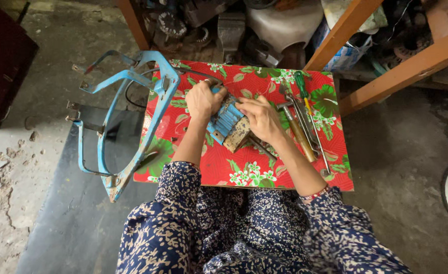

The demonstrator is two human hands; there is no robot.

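Right now both hands are down on a ribbed blue block [227, 121] with a worn, rusty tan end, sitting near the middle of the small desk [219, 165] with its red floral cover. The left hand [202, 100] is curled over the block's upper left end, grip clamped on it, fingers wrapped around the far edge. The right hand [261, 117] comes in from the other side, fingers bent and pressed against the block's upper right side; its grip looks closed on the block, though exactly what the fingertips pinch I cannot tell. The block lies tilted, blue ribs running diagonally, tan end pointing toward the person.

Just right of the right hand lies a hammer [296, 126] with a wooden handle, head up toward the far edge. Beside it, a green-handled screwdriver [302, 87] and a long thin metal rod [319, 144], all resting on the desk's right half, close together. Over on the left, a chipped light-blue metal frame [125, 119] leans across the desk's left edge and hangs out over the concrete floor [401, 152]. Two orange wooden beams [386, 71] slant across the top right, with a heap of dark machine parts behind the desk. Patterned dark-blue sleeves [176, 182] cover both arms to the forearm.
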